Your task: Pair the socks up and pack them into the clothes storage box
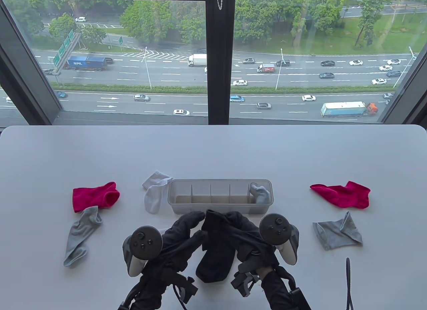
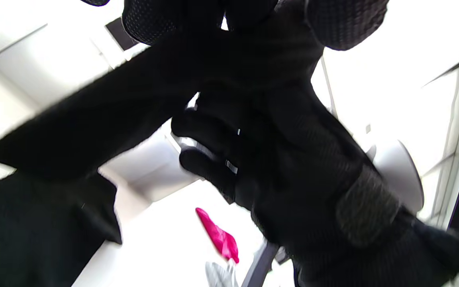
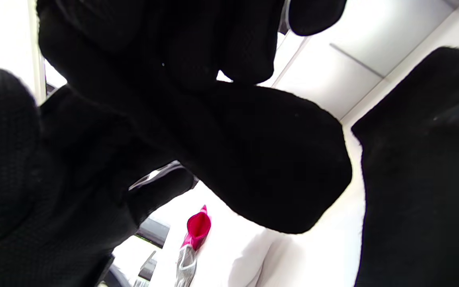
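Both hands, the left hand (image 1: 180, 236) and the right hand (image 1: 248, 238), are grasping the black socks (image 1: 215, 248) above the tabletop's near edge, just before the storage box (image 1: 220, 196). Advice: be aligning cuffs and toes squarely, then rolling tightly to fit one free compartment.

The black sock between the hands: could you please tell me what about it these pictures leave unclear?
- Table view: whether the black sock is one or a pair; the folds overlap.
- Table view: the grip of the right hand; the fabric hides its fingers.
- Wrist views: glove and sock merge into blurred black.
- Storage box: its near compartments sit behind the sock.
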Demonstrator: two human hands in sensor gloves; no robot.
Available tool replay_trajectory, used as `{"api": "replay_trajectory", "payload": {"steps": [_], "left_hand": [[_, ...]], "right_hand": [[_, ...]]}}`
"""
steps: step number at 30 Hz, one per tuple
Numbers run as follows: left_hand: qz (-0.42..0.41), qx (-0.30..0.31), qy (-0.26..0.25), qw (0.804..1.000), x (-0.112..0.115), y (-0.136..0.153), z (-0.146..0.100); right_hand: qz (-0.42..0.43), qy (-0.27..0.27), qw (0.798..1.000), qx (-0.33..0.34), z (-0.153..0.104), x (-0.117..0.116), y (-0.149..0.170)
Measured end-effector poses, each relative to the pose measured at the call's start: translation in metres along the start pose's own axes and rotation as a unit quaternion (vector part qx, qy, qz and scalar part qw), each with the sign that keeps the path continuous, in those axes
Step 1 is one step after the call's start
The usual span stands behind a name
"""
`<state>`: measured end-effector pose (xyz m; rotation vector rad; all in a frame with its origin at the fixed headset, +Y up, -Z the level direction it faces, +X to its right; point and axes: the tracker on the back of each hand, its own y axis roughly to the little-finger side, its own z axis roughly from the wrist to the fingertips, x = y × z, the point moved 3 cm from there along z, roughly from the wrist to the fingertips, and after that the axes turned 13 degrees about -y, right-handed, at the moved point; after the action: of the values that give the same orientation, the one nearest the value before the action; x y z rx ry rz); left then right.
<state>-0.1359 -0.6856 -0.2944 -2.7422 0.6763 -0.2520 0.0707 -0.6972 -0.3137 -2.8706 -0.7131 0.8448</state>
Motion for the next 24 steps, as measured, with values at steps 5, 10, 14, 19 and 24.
{"api": "replay_trajectory", "payload": {"steps": [5, 10, 14, 19, 24], "left_hand": [[0.044, -0.001, 0.014, 0.999, 0.009, -0.002, 0.0], [-0.003, -0.023, -0.015, 1.0, -0.002, 0.005, 0.002], [0.011, -0.032, -0.027, 0.999, -0.007, 0.008, 0.002], [0.028, -0.018, 0.037, 0.999, 0.003, 0.005, 0.003], [0.027, -0.041, 0.0, 0.999, -0.004, 0.012, 0.003]], "right_hand": [[-0.036, -0.002, 0.999, 0.002, 0.001, -0.007, -0.009], [-0.013, 0.064, 0.997, -0.035, -0.006, 0.012, 0.007], [0.002, 0.03, 1.0, 0.005, -0.006, 0.013, 0.005], [-0.072, -0.12, 0.989, 0.053, 0.004, -0.011, -0.021], [-0.096, 0.035, 0.994, -0.023, -0.003, 0.013, 0.001]]}}
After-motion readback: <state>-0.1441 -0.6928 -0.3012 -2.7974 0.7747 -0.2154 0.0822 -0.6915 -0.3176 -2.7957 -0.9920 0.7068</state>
